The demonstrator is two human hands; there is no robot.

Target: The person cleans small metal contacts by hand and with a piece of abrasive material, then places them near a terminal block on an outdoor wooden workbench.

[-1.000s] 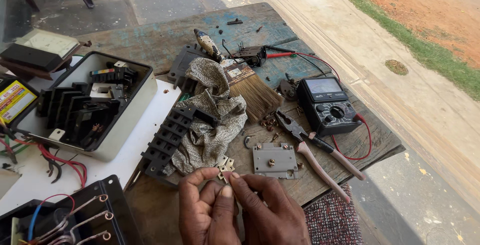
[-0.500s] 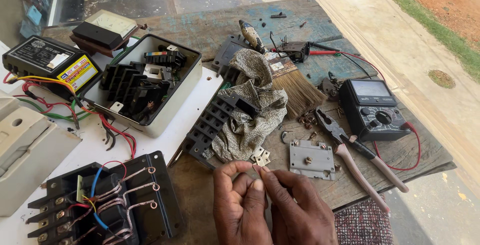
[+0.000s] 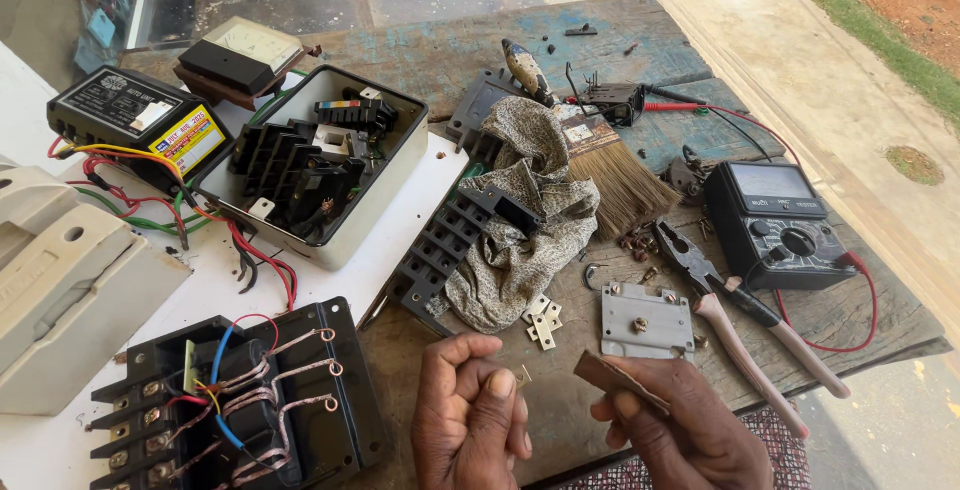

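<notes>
The wooden table point(image 3: 640, 40) is cut off at the lower edge of the view, and so are both wrists. A large cream cover point(image 3: 70, 290) at the left runs out of view. Beside it, an open white box point(image 3: 330, 165) holds black parts packed too closely to tell apart. In front of that lies a black terminal block point(image 3: 240, 400) with bare twisted wires and red and blue leads. A patterned rag point(image 3: 530, 220) drapes over a black ribbed strip point(image 3: 440, 250) and hides much of it; a brush point(image 3: 610, 170) lies just beside the rag. At the right sit a black meter point(image 3: 775, 225) with a round dial and red lead, and pliers point(image 3: 740, 315) with pale handles. Far left, a black box point(image 3: 130, 120) bears a yellow label at its corner. A grey metal plate point(image 3: 645, 320) and small brass pieces point(image 3: 542, 320) lie near the hands.

The left hand point(image 3: 470, 410) is curled, pinching a tiny metal clip point(image 3: 522, 376), mostly hidden by the fingers. The right hand point(image 3: 680, 430) grips a flat brown strip point(image 3: 615, 378), apart from the clip.
</notes>
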